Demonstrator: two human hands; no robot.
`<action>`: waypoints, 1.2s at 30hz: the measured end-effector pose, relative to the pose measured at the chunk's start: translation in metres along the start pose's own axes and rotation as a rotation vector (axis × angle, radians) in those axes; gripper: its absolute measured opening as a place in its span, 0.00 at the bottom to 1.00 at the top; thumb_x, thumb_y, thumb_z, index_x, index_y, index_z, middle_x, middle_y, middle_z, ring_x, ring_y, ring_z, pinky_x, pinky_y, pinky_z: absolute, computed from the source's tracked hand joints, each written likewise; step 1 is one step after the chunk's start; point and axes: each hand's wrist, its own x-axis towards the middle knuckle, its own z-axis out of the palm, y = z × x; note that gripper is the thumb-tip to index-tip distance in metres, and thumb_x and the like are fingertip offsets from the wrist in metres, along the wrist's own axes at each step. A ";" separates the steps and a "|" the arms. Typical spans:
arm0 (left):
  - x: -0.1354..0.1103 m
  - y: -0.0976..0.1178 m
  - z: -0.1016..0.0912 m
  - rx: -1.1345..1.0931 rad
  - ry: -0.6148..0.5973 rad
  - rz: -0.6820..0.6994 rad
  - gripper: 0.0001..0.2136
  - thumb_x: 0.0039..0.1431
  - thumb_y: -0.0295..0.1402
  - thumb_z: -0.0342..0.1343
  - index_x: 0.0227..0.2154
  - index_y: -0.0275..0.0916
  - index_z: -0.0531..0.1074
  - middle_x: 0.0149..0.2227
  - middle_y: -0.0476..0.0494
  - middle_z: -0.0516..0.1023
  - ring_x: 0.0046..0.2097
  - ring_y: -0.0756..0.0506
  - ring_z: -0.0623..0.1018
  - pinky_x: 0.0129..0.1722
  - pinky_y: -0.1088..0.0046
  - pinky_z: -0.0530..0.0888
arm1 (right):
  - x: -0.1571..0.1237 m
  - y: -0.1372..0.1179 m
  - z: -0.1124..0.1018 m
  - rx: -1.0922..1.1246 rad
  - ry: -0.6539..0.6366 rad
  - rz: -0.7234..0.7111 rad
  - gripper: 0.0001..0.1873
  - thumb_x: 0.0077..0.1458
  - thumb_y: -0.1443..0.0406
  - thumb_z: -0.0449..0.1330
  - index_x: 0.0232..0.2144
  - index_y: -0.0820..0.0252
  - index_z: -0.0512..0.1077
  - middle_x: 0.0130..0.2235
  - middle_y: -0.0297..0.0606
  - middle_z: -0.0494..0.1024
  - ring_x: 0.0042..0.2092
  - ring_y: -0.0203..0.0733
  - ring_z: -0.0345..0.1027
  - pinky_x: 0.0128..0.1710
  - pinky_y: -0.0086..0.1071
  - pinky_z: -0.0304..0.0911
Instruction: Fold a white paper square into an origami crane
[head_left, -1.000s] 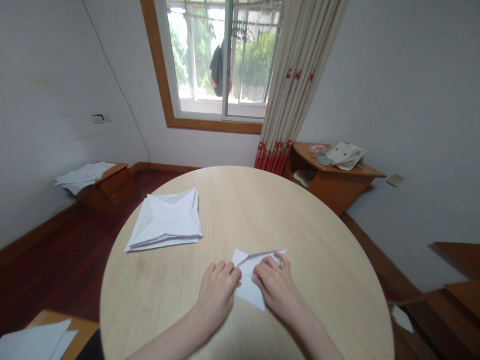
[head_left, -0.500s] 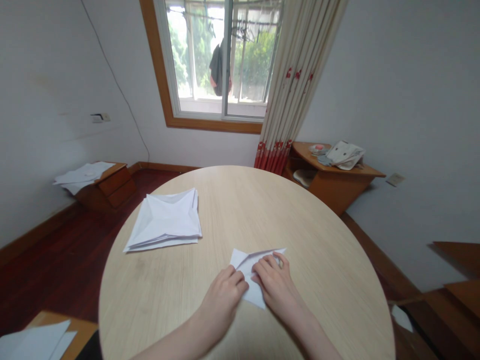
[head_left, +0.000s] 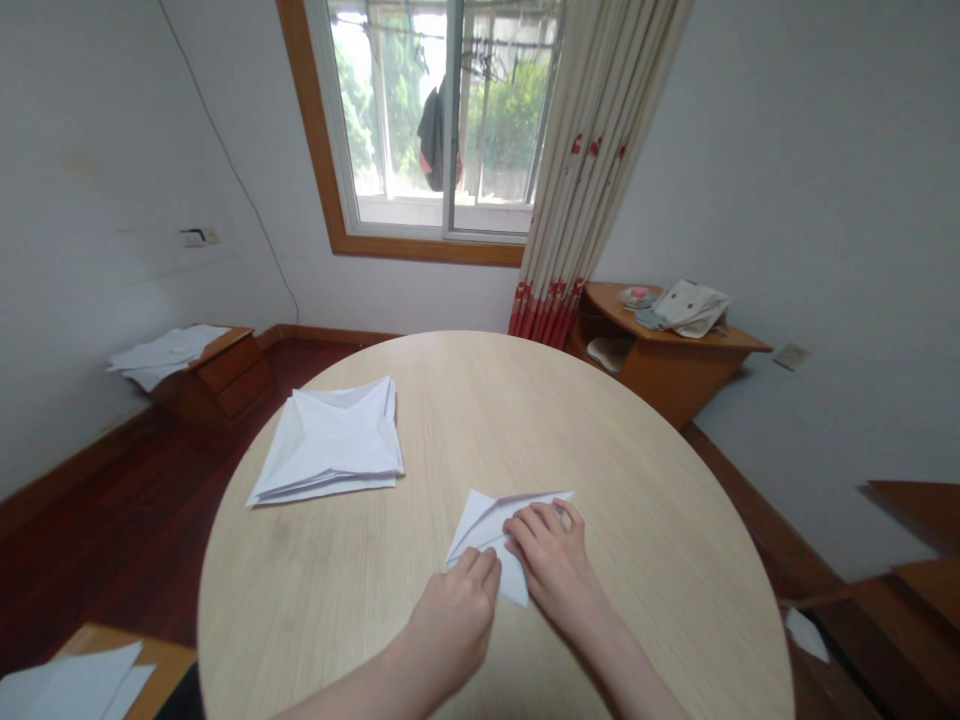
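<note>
A small sheet of white paper, partly folded with raised flaps at its far edge, lies on the round table in front of me. My left hand is closed, its fingertips bunched on the paper's near left edge. Over the right part of the same sheet, my right hand has its fingers curled and pressed down, gripping the folded layers. Both hands cover much of the paper's near side, so the creases under them are hidden.
A stack of folded white papers sits on the left of the round wooden table. More white sheets lie on a surface at lower left. Beyond the table stand a low cabinet and a corner shelf holding a bag.
My left hand has slid slightly down and toward me along the paper, uncovering more of its left corner. The right hand stays nearly in place on the sheet.
</note>
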 end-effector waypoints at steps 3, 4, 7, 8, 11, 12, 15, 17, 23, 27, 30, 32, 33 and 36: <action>0.001 0.000 -0.002 0.050 -0.022 0.014 0.19 0.56 0.20 0.45 0.52 0.31 0.65 0.52 0.33 0.70 0.50 0.37 0.71 0.36 0.67 0.76 | -0.001 0.003 0.000 0.012 0.004 0.009 0.09 0.57 0.74 0.54 0.34 0.56 0.68 0.37 0.34 0.76 0.46 0.45 0.63 0.53 0.44 0.41; 0.001 0.000 -0.002 0.064 -0.024 0.023 0.20 0.56 0.21 0.45 0.52 0.30 0.64 0.53 0.33 0.70 0.50 0.37 0.71 0.36 0.66 0.76 | -0.001 0.003 0.000 0.015 0.000 0.014 0.09 0.57 0.74 0.54 0.34 0.55 0.69 0.37 0.34 0.76 0.46 0.44 0.63 0.53 0.44 0.42; 0.001 -0.001 0.000 0.082 0.004 0.066 0.20 0.56 0.20 0.45 0.52 0.27 0.65 0.53 0.31 0.70 0.50 0.36 0.71 0.42 0.63 0.76 | -0.001 0.004 -0.002 0.018 -0.010 0.027 0.10 0.57 0.75 0.53 0.34 0.55 0.69 0.39 0.34 0.76 0.46 0.44 0.63 0.51 0.42 0.43; 0.002 -0.002 0.001 0.080 0.018 0.076 0.20 0.56 0.20 0.44 0.52 0.27 0.66 0.53 0.31 0.70 0.49 0.36 0.71 0.44 0.61 0.75 | -0.001 0.003 -0.002 0.015 -0.011 0.030 0.10 0.57 0.75 0.52 0.34 0.56 0.69 0.39 0.35 0.76 0.46 0.43 0.63 0.50 0.41 0.44; 0.003 -0.005 0.006 0.049 0.056 0.099 0.20 0.57 0.19 0.44 0.52 0.27 0.66 0.53 0.31 0.70 0.51 0.37 0.71 0.51 0.62 0.72 | 0.000 0.001 -0.004 -0.008 -0.007 0.044 0.10 0.57 0.75 0.51 0.33 0.57 0.68 0.39 0.37 0.75 0.44 0.43 0.63 0.47 0.40 0.45; 0.003 -0.006 0.008 0.037 0.069 0.108 0.21 0.56 0.19 0.44 0.53 0.26 0.66 0.54 0.31 0.70 0.53 0.37 0.70 0.53 0.63 0.70 | 0.001 0.000 -0.004 -0.025 -0.007 0.051 0.10 0.57 0.75 0.51 0.33 0.57 0.68 0.39 0.38 0.75 0.43 0.43 0.63 0.46 0.40 0.45; 0.004 -0.007 0.013 0.027 0.084 0.121 0.23 0.55 0.18 0.45 0.56 0.23 0.62 0.58 0.29 0.65 0.59 0.37 0.65 0.58 0.64 0.66 | 0.001 -0.001 -0.004 -0.082 -0.012 0.070 0.08 0.56 0.74 0.51 0.30 0.58 0.66 0.34 0.38 0.74 0.38 0.44 0.63 0.42 0.39 0.46; 0.004 -0.007 0.015 0.027 0.071 0.114 0.24 0.55 0.18 0.44 0.56 0.24 0.62 0.60 0.30 0.64 0.61 0.37 0.64 0.58 0.64 0.65 | 0.000 -0.001 -0.003 -0.093 -0.023 0.084 0.08 0.57 0.74 0.52 0.29 0.59 0.65 0.31 0.37 0.74 0.36 0.44 0.63 0.39 0.37 0.45; 0.004 -0.006 0.019 0.047 0.114 0.160 0.22 0.61 0.25 0.45 0.58 0.24 0.61 0.60 0.31 0.64 0.61 0.37 0.63 0.60 0.64 0.62 | -0.003 0.001 0.000 -0.089 -0.085 0.132 0.08 0.59 0.73 0.51 0.29 0.59 0.63 0.29 0.36 0.74 0.32 0.43 0.63 0.36 0.35 0.44; 0.005 -0.005 0.018 0.064 0.135 0.148 0.21 0.63 0.27 0.44 0.57 0.24 0.63 0.60 0.31 0.65 0.61 0.37 0.63 0.60 0.62 0.61 | -0.003 0.001 -0.004 -0.082 -0.156 0.145 0.07 0.58 0.73 0.53 0.30 0.59 0.64 0.30 0.38 0.75 0.33 0.43 0.64 0.36 0.35 0.44; 0.005 -0.004 0.015 0.065 0.112 0.124 0.21 0.63 0.27 0.44 0.58 0.25 0.62 0.60 0.31 0.65 0.60 0.37 0.64 0.60 0.61 0.62 | -0.004 -0.001 -0.009 -0.061 -0.200 0.152 0.06 0.57 0.74 0.54 0.30 0.59 0.65 0.31 0.38 0.75 0.34 0.43 0.64 0.36 0.35 0.44; 0.005 -0.004 0.012 0.065 0.087 0.104 0.21 0.63 0.27 0.44 0.58 0.25 0.63 0.60 0.32 0.65 0.60 0.37 0.65 0.60 0.61 0.62 | -0.004 -0.001 -0.011 -0.041 -0.219 0.152 0.07 0.56 0.74 0.54 0.30 0.59 0.65 0.30 0.37 0.74 0.34 0.43 0.64 0.36 0.34 0.44; 0.005 -0.003 0.009 0.065 0.074 0.093 0.21 0.63 0.26 0.44 0.57 0.26 0.63 0.60 0.32 0.65 0.59 0.37 0.65 0.60 0.61 0.62 | -0.005 -0.002 -0.012 -0.031 -0.226 0.155 0.07 0.56 0.74 0.55 0.29 0.59 0.65 0.30 0.37 0.74 0.34 0.43 0.64 0.36 0.34 0.45; 0.004 -0.002 0.002 0.064 0.045 0.047 0.20 0.62 0.26 0.45 0.56 0.27 0.64 0.58 0.33 0.66 0.58 0.36 0.66 0.59 0.59 0.63 | -0.006 -0.002 -0.013 0.006 -0.237 0.152 0.07 0.56 0.74 0.56 0.29 0.59 0.65 0.30 0.36 0.74 0.35 0.44 0.64 0.36 0.35 0.47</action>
